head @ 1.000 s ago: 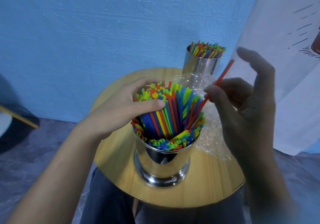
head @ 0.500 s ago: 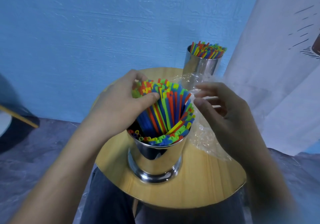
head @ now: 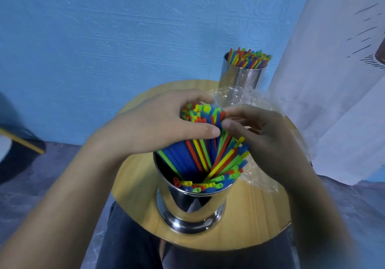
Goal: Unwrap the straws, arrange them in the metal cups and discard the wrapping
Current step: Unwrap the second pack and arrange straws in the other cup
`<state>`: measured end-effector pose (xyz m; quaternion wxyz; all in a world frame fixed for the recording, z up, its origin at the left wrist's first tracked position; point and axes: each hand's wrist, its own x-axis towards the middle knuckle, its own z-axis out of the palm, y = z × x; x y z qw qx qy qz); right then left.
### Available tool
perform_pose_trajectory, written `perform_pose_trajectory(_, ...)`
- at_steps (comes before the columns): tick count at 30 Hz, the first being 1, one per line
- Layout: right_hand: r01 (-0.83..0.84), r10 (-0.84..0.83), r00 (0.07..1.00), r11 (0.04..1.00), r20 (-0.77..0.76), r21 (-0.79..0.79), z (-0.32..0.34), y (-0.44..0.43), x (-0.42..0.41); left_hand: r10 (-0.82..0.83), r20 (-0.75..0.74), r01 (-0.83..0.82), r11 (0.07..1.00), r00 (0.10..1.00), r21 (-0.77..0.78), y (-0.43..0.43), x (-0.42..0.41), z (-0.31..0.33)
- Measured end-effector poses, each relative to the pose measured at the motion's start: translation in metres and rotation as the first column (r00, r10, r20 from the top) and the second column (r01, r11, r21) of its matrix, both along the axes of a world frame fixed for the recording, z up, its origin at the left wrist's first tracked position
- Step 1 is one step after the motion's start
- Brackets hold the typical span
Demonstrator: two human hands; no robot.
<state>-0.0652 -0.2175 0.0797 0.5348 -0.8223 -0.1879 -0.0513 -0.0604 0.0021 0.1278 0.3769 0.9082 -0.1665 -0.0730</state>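
On the round counter [head: 258, 223] the near metal cup [head: 193, 208] holds the fanned straws [head: 204, 156], with clear wrapping [head: 260, 177] lying just behind. The left hand [head: 154, 127] has its grip closed around the straw tops while the right hand [head: 268, 139] pinches beside them; pushing sideways could tip the cup or spill straws.

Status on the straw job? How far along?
Done: the far cup is filled with straws, and the near cup holds a loose bundle with no wrap on it. In hand: the left hand grips the bundle's top while the right hand touches it from the other side. Left: the clear wrapping lies on the table, not yet discarded.
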Motion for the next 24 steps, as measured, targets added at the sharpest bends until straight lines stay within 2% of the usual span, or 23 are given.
perform_pose_trajectory(6,-0.053,0.049,0.998,0.991,0.034,0.125,0.007,0.003,-0.002,0.079,0.117,-0.085,0.995,0.990,0.055,-0.011,0.007,-0.002)
perform_pose_trajectory(13,-0.020,-0.001,0.995,0.975,0.095,0.220,0.006,0.000,0.001,0.175,0.144,-0.180,0.983,0.974,0.028,-0.015,0.009,-0.001)
perform_pose_trajectory(19,0.000,-0.017,0.997,0.973,0.072,0.231,0.006,-0.001,0.002,0.288,0.232,-0.336,0.919,0.929,0.207,-0.022,0.008,0.001)
perform_pose_trajectory(24,0.046,-0.055,0.998,0.981,0.042,0.186,0.004,-0.005,0.000,0.263,0.269,-0.341,0.889,0.927,0.307,-0.020,0.007,0.006)
